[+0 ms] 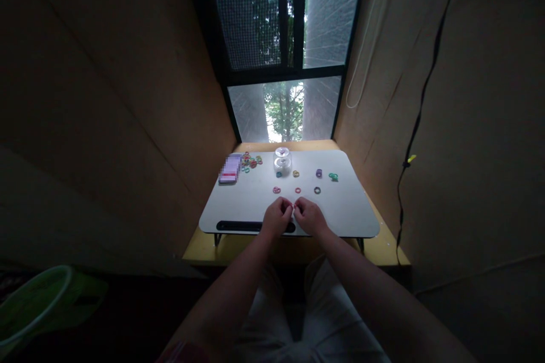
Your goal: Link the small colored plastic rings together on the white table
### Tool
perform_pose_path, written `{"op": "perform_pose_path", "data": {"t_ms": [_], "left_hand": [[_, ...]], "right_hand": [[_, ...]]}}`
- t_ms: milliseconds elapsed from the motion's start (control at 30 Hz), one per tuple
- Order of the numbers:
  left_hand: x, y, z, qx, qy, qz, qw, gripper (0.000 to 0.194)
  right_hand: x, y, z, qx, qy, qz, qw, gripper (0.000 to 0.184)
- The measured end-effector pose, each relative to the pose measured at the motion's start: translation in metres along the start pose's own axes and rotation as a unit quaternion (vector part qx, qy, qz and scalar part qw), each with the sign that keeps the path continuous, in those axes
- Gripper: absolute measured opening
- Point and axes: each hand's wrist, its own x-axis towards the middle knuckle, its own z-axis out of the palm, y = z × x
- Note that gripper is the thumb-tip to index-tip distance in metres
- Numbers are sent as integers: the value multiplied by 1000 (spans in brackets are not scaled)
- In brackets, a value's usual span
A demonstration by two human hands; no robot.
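My left hand (pixel 278 215) and my right hand (pixel 309 215) meet over the near middle of a white folding table (pixel 238 204). Both are closed in a pinch, fingertips almost touching, with a bit of something small and red between them, probably a hair tie like the others; most of it is hidden. Just beyond lie small ring-shaped hair ties in a row: pink (pixel 276 190), red (pixel 298 190) and dark grey (pixel 317 190). Farther back are blue (pixel 279 174), yellow (pixel 296 173), purple (pixel 319 173) and green (pixel 333 177) ones.
A mixed heap of coloured hair ties (pixel 252 162) lies at the back left beside a blurred-out phone-like slab (pixel 230 169). A clear round container (pixel 283 161) stands at the back. A black slot (pixel 238 226) runs along the near edge. Walls and a window (pixel 285 108) enclose the table.
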Motion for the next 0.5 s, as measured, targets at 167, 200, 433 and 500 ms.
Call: {"op": "perform_pose_path", "data": {"t_ms": [167,200,433,500], "left_hand": [[1,0,0,-17,7,-7,1000,14],[1,-1,0,-19,7,-10,1000,14],[2,-4,1,-29,9,-12,999,15],[3,-5,1,-27,10,-11,1000,14]], "right_hand": [[0,-1,-1,5,0,-1,1000,12],[1,-1,-1,6,-1,-2,1000,12],[2,-2,-1,14,-1,3,1000,13],[2,-2,-1,16,-6,4,1000,13]]}}
